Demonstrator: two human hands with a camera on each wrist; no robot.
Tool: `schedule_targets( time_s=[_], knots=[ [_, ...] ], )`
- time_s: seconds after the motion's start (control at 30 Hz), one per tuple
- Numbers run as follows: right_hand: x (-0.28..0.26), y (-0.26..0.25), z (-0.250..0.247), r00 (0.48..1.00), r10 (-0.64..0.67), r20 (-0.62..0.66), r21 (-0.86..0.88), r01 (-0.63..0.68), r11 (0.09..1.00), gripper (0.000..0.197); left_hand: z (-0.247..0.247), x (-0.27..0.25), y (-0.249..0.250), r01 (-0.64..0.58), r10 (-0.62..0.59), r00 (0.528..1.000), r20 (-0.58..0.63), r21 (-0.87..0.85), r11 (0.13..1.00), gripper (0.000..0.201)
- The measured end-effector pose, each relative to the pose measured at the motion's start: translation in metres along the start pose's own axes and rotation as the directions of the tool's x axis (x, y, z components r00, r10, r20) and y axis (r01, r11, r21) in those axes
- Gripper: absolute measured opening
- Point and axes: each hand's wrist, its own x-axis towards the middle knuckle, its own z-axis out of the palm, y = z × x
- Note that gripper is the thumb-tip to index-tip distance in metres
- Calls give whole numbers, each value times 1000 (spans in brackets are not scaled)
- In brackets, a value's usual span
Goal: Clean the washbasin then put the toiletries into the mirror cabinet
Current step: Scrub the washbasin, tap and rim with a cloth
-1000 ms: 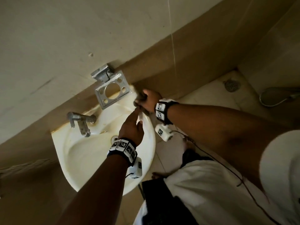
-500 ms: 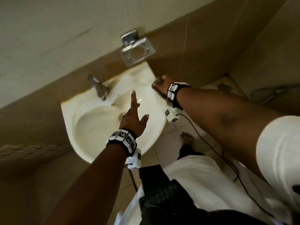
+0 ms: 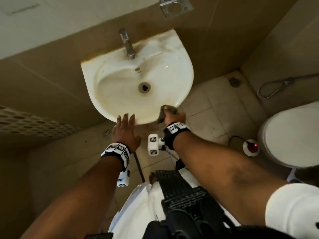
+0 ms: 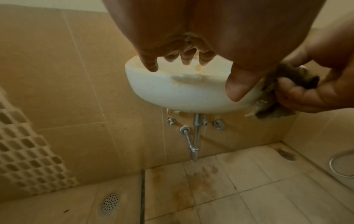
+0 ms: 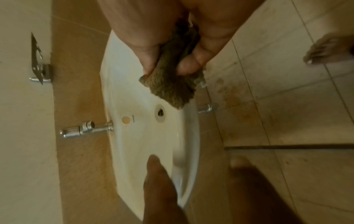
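We see the white washbasin (image 3: 183, 78) fixed to the tiled wall, its tap (image 3: 127, 45) at the back and drain (image 3: 144, 87) in the middle. Our left hand (image 3: 125, 130) lies flat, fingers straight and spread, fingertips on the near rim. Our right hand (image 3: 173, 116) is closed around a brown cloth (image 5: 170, 89), pressing it on the near-right rim. Half a second ago the right hand held the cloth at the far-right corner by the wall, and the left hand reached over the bowl; both are now at the near edge.
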Motion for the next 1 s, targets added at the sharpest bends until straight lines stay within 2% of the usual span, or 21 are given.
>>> schedule_targets(
  time_s=[0.07,0.17,0.27,0.37,0.47,0.57,0.63,0.73,0.8,0.87,0.9,1.0],
  knots=[
    [-14,15,11,996,77,41,28,-78,997,35,3,-4,-4,21,-21,1000,10,23,1000,100],
    [-11,7,13,994,90,62,38,-92,995,33,3,-4,-9,56,-56,998,31,-7,998,102],
    [17,-10,-1,997,68,-27,-41,-69,997,61,3,-4,-12,94,-92,995,40,-67,993,100],
    [34,-27,-10,996,0,-88,-115,-10,993,65,4,-2,-13,111,-110,994,13,-121,986,98],
    [18,-25,-7,992,-39,-123,-146,21,989,62,4,-6,-13,130,-128,992,23,-146,981,95],
    [-8,6,18,997,5,-83,-155,-18,988,58,1,-13,-19,112,-109,994,27,-183,977,92],
    [-25,30,47,997,59,-47,-179,-67,982,63,1,-11,-31,94,-84,995,54,-227,969,88],
    [-56,54,98,990,135,49,-345,-110,932,78,-6,-8,-68,53,-22,994,104,-309,950,79],
    [-77,57,122,983,161,87,-408,-112,906,76,-13,-13,-96,87,-52,994,101,-387,918,75],
    [-96,58,142,981,136,136,-442,-63,895,69,-17,-26,-124,187,-151,982,118,-436,880,83],
    [-103,60,151,977,103,187,-490,2,872,64,-16,-31,-138,227,-193,974,121,-441,869,84],
    [-122,58,165,938,-102,330,-589,289,754,45,-7,-38,-153,214,-199,976,84,-496,841,67]
  ],
)
